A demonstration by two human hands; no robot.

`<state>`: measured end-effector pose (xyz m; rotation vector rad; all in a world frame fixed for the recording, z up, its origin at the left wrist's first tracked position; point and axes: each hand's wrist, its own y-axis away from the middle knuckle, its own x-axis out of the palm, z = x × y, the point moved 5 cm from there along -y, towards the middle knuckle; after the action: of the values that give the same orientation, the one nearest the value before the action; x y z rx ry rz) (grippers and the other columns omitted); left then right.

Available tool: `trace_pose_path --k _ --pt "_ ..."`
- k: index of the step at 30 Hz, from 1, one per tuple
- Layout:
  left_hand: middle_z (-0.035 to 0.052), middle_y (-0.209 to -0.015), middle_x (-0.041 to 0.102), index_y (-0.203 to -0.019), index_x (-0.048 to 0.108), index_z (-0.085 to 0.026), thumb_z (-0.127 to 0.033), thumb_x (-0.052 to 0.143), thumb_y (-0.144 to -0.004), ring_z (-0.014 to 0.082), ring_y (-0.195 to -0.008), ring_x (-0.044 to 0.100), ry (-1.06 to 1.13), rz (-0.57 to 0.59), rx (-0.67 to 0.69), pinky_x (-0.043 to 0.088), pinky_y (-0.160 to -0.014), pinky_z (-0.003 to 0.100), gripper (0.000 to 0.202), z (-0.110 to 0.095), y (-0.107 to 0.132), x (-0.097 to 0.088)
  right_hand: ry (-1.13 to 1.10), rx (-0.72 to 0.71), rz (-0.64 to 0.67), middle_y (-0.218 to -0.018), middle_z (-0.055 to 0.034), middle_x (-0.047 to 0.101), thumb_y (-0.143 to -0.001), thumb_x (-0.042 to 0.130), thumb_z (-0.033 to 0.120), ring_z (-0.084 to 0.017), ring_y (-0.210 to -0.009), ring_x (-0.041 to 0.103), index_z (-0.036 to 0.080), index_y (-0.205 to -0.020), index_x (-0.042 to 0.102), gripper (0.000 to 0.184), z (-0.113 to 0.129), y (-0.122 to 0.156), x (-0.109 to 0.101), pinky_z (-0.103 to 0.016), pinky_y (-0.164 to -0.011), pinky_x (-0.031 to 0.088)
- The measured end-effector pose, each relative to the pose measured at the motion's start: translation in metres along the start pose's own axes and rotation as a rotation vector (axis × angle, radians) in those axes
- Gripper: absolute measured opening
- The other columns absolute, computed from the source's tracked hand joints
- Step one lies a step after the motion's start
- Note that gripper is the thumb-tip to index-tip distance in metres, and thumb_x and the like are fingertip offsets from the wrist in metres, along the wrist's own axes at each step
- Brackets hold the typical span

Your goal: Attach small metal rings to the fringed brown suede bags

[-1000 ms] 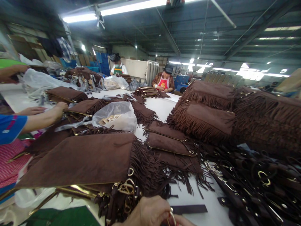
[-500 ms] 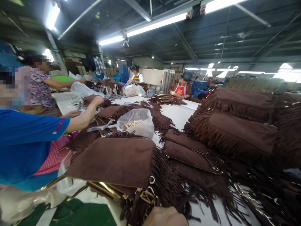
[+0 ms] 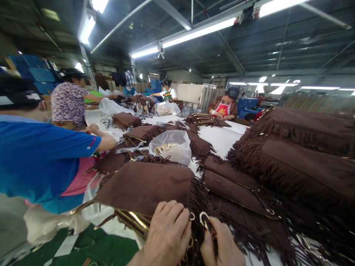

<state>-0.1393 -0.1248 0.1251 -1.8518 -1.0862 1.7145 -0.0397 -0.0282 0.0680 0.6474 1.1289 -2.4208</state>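
A brown suede fringed bag (image 3: pixel 144 186) lies in front of me on the white table (image 3: pixel 222 138). My left hand (image 3: pixel 166 234) rests on its near edge, fingers curled by a small metal ring (image 3: pixel 192 216). My right hand (image 3: pixel 222 244) pinches a gold clasp (image 3: pixel 204 218) attached to a dark strap, held just right of that ring. The bag's fringe hangs between both hands.
Stacks of the same fringed bags stand at the right (image 3: pixel 299 155) and middle (image 3: pixel 230 181). A plastic bag of fittings (image 3: pixel 172 146) sits behind. A person in a blue shirt (image 3: pixel 41 159) works close at my left; other people sit farther along the table.
The view has swung left and down. Both my hands have come up into view at the bag's ring, the right one carrying the clasp. The person in blue pulled an arm back.
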Motion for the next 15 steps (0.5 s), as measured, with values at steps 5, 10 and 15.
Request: trace_pose_path --k 5,10,15 --pt "-0.0001 -0.070 0.056 -0.073 0.058 -0.017 -0.014 0.043 -0.087 0.0145 -0.069 0.047 0.027 0.034 -0.038 0.030 -0.064 0.031 0.020 0.003 -0.001 0.008 0.223 -0.282 -0.083 -0.076 -0.0074 0.062 -0.089 0.040 0.022 -0.015 -0.063 0.060 0.012 -0.108 0.048 0.023 0.018 -0.016 0.015 -0.024 -0.055 0.048" --pt "-0.0005 -0.070 0.054 -0.071 0.054 -0.017 -0.014 0.044 -0.087 0.0152 -0.069 0.044 0.023 0.045 -0.046 0.028 -0.064 0.032 0.019 0.005 0.000 0.013 0.217 -0.357 -0.136 -0.078 -0.0101 0.061 -0.092 0.035 0.027 -0.014 -0.066 0.059 0.007 -0.108 0.050 0.029 0.018 -0.021 0.020 -0.022 -0.057 0.049" --pt "-0.0008 -0.069 0.053 -0.069 0.051 -0.017 -0.014 0.044 -0.087 0.0155 -0.067 0.042 -0.005 0.077 -0.044 0.026 -0.063 0.032 0.020 0.006 0.000 0.015 0.193 -0.426 -0.167 -0.074 -0.0092 0.060 -0.093 0.034 0.026 -0.014 -0.060 0.057 0.006 -0.105 0.052 0.029 0.023 -0.029 0.021 -0.022 -0.052 0.047"
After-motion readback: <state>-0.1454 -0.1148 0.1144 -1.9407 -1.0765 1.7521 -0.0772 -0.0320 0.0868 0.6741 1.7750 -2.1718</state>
